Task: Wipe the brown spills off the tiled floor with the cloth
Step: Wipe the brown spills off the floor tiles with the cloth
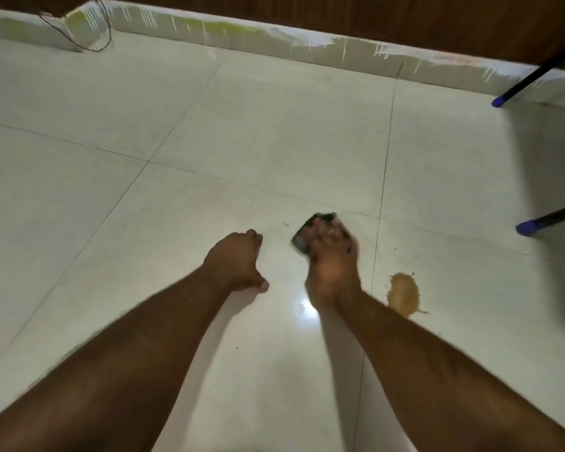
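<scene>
Your right hand (331, 256) presses a dark cloth (307, 233) under its fingers onto the white tiled floor (242, 125). Your left hand (238, 261) rests beside it, fingers curled, holding nothing. A brown spill (403, 295) sits behind your right fingers, near the wrist.

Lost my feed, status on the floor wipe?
Right hand presses dark cloth on floor. Left hand curled, empty. Brown spill unwiped, right of forearm. Nothing blocking.

Pale tiled floor (274, 125), paint-dripped skirting (242, 37), wood wall (340, 17).
</scene>
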